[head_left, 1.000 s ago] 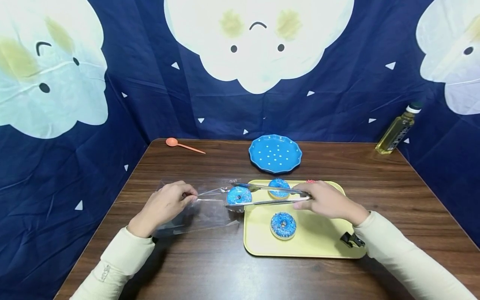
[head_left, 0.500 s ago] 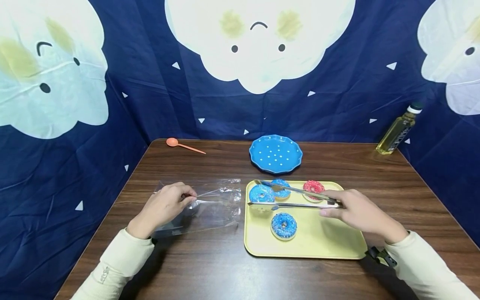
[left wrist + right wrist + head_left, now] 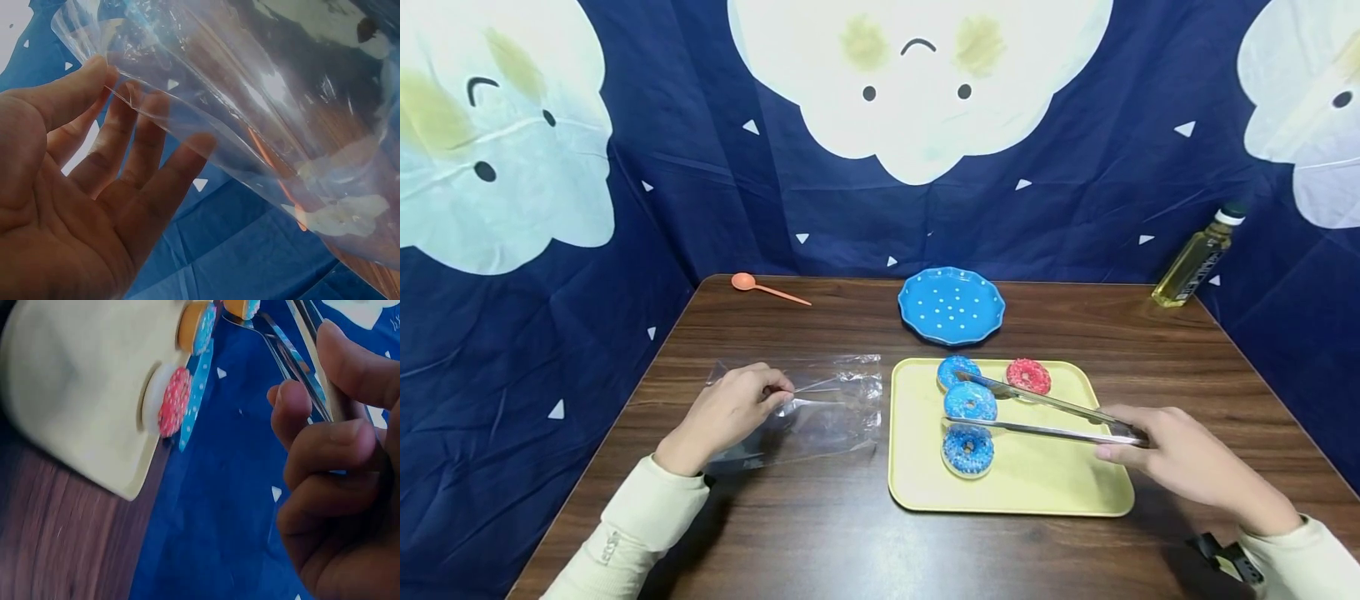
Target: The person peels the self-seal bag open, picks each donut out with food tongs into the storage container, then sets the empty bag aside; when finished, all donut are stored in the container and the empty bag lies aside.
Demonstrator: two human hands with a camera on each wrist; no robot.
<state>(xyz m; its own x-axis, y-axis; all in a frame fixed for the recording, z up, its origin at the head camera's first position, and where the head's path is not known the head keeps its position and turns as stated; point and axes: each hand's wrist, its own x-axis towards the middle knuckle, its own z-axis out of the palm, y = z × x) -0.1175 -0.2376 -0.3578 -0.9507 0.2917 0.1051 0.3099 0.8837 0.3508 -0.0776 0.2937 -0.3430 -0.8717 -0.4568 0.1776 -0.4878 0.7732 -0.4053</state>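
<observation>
My left hand (image 3: 733, 412) pinches the rim of a clear plastic bag (image 3: 842, 425) between thumb and index finger; in the left wrist view its other fingers spread behind the film (image 3: 250, 94). My right hand (image 3: 1183, 454) grips metal tongs (image 3: 1052, 431) by the hinge end. Between the tong tips is a light blue donut (image 3: 962, 396), held over the yellow tray (image 3: 1052, 487). A blue donut (image 3: 955, 363) sits behind it, another blue donut (image 3: 958, 460) in front, and a pink donut (image 3: 1027, 375) at the tray's back right. The right wrist view shows curled fingers (image 3: 331, 444) around the tongs.
A blue polka-dot plate (image 3: 951, 308) stands behind the tray. An orange spoon (image 3: 743, 282) lies at the table's back left. At the back right corner is a bottle of yellow liquid (image 3: 1191, 262). Blue cloth (image 3: 850, 217) with clouds hangs behind the table.
My right hand has drawn the tongs and the light blue donut rightward, from the bag's mouth to over the tray. The pink donut has come into full view. My left hand stays put.
</observation>
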